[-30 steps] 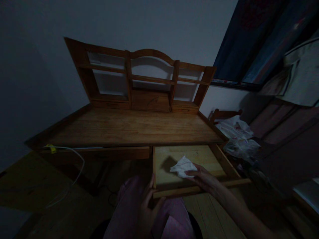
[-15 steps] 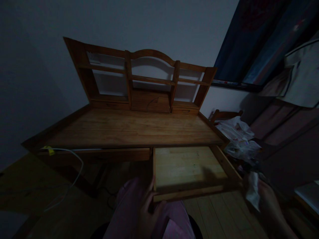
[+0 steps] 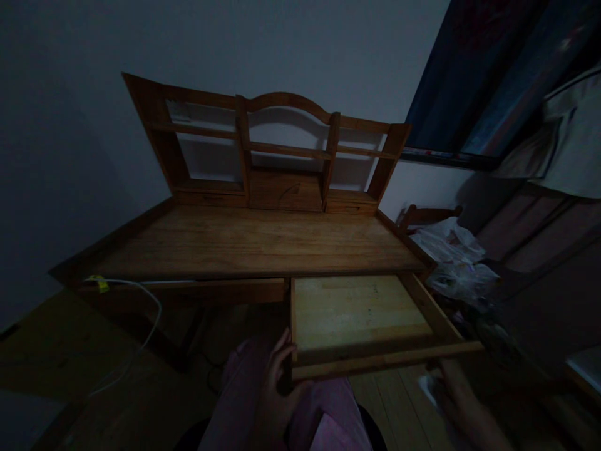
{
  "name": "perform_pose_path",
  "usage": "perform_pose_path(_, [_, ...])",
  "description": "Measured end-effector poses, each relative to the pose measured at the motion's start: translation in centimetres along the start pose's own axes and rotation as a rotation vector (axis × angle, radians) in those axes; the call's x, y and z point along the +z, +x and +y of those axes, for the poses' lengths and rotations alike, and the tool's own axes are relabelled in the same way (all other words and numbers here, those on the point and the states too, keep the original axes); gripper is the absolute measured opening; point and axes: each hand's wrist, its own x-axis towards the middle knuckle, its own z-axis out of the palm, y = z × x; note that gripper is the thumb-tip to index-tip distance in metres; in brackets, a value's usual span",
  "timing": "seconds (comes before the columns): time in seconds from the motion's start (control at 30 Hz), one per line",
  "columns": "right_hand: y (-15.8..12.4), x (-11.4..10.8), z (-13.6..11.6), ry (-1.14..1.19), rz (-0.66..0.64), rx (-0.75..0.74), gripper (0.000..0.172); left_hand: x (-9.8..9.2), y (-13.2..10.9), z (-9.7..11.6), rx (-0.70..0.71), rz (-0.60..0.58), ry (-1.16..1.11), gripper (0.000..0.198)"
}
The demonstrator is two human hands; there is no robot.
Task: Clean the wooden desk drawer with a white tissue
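Half in shadow, worked with both hands at an open wooden drawer [image 3: 361,313], pulled out from the right part of a desk [image 3: 277,238]. With left hand [image 3: 282,388], held the front left corner of this drawer, having fingers along the side wall and thumb by the lower edge of the front board. With right hand [image 3: 457,388], rather blurred, gripped a white cloth [image 3: 428,389], outside the drawer, below the right end of its front board and above the plank floor [image 3: 399,407]. Saw only a small part of the cloth, because of the fingers closed on it. Could not tell, in such weak light, about contact between right hand and board. Inside the drawer, saw a pale bottom with a few small dark marks and a band of shadow near the front. To the left, noticed a pale cable [image 3: 157,307] with a yellow tag [image 3: 102,285], hanging down past the front edge of the desk. Wore pink trousers [image 3: 241,391]. Behind the desktop, saw a shelf unit [image 3: 288,150]; to the right, plastic bags [image 3: 448,241] beside a chair back [image 3: 432,215].
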Motion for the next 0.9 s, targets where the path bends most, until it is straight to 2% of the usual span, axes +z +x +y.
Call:
perform_pose_path(0.1, [1.2,1.0,0.1,0.068,-0.016,0.049,0.056,0.5,0.1,-0.3,-0.089,0.023,-0.164,0.067])
perform_pose_path(0.23, [1.8,1.9,1.1,0.036,0.053,0.061,0.069,1.0,0.6,-0.5,-0.13,0.058,-0.261,0.074])
perform_pose_path(0.43, [2.0,2.1,0.5,0.032,0.048,0.05,0.067,1.0,1.3,-0.6,-0.181,0.056,-0.338,0.076])
perform_pose_path(0.57, [2.7,1.5,-1.1,0.044,-0.001,0.027,0.059,1.2,1.8,-0.6,-0.208,0.052,-0.366,0.076])
perform_pose_path(0.7, [3.8,1.0,-3.1,0.034,0.036,0.038,0.05,1.3,2.7,-0.5,-0.21,0.029,-0.356,0.077])
perform_pose_path(0.9, [4.7,2.2,-3.3,0.028,0.027,0.033,0.067,1.3,4.0,-1.4,-0.167,0.0,-0.349,0.079])
